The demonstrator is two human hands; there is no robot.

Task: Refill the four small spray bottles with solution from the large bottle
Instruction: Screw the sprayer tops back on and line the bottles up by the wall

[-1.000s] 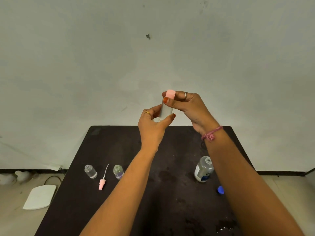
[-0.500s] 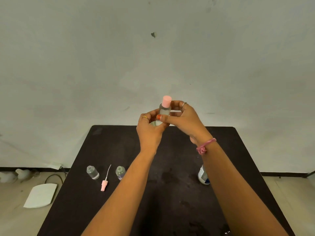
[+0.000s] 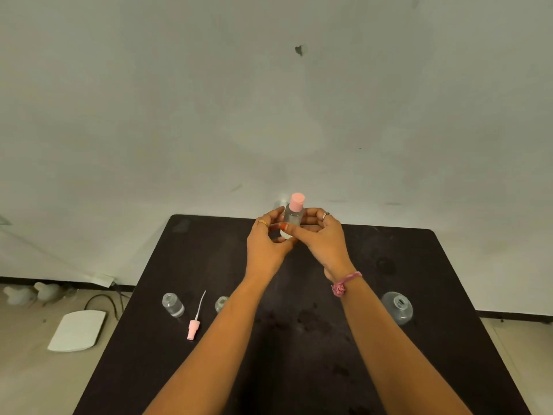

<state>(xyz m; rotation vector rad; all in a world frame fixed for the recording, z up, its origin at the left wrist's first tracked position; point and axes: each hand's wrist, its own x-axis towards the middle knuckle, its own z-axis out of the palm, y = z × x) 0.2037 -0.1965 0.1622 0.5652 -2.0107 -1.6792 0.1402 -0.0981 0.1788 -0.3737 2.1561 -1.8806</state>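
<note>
Fingers (image 3: pixel 311 212) of both hands curl round one small spray bottle (image 3: pixel 294 215), held upright above the far half of the worktop (image 3: pixel 404 265). Left hand (image 3: pixel 267 244) grips the lower body of the bottle, thumb and forefinger closed under it; a gold ring shows on one finger. Right hand (image 3: pixel 324 238) pinches the bottle's middle, thumb across the front, a ring on one finger and a pink thread band (image 3: pixel 344 284) at the wrist. Bottle is clear, with a pink spray cap (image 3: pixel 297 201) seated on top.

On the worktop, near its left edge: a clear, uncapped small bottle (image 3: pixel 173 304) standing upright. Just right of it lies a loose pink spray head (image 3: pixel 194 324) with its white dip tube pointing away from the person. A second uncapped small bottle (image 3: pixel 220 304) stands beside that, partly hidden by the left forearm. Well apart, near the right edge, the large bottle (image 3: pixel 397 307) stands open, seen from above.

Worktop is dark with blotchy stains. Off its left side, on the floor: a white flat pad (image 3: pixel 77 330), a black cable (image 3: pixel 103 301). Plain pale wall (image 3: pixel 269 115) behind.
</note>
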